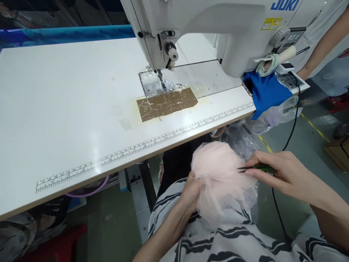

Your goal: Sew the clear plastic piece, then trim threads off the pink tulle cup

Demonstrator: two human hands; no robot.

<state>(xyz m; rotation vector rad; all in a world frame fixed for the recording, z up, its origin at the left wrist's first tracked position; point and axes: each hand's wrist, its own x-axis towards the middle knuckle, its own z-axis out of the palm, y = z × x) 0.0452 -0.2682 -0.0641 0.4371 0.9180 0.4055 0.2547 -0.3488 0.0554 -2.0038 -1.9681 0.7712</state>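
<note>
Tulle (220, 174) sits bunched in the lap, left hand (192, 193) gripping it, right hand (283, 171) pinching snips (256, 168) at its edge; bench (68, 120) bare, sewing apparently not begun.

A single head-worn view looks forward and steeply down from close range, over the person's lap at the bottom of the frame. The white counter (68, 109) slants across the left and centre, its near edge running diagonally. The sewing machine (218, 29) is cropped at the upper right, floor showing lower right.
</note>
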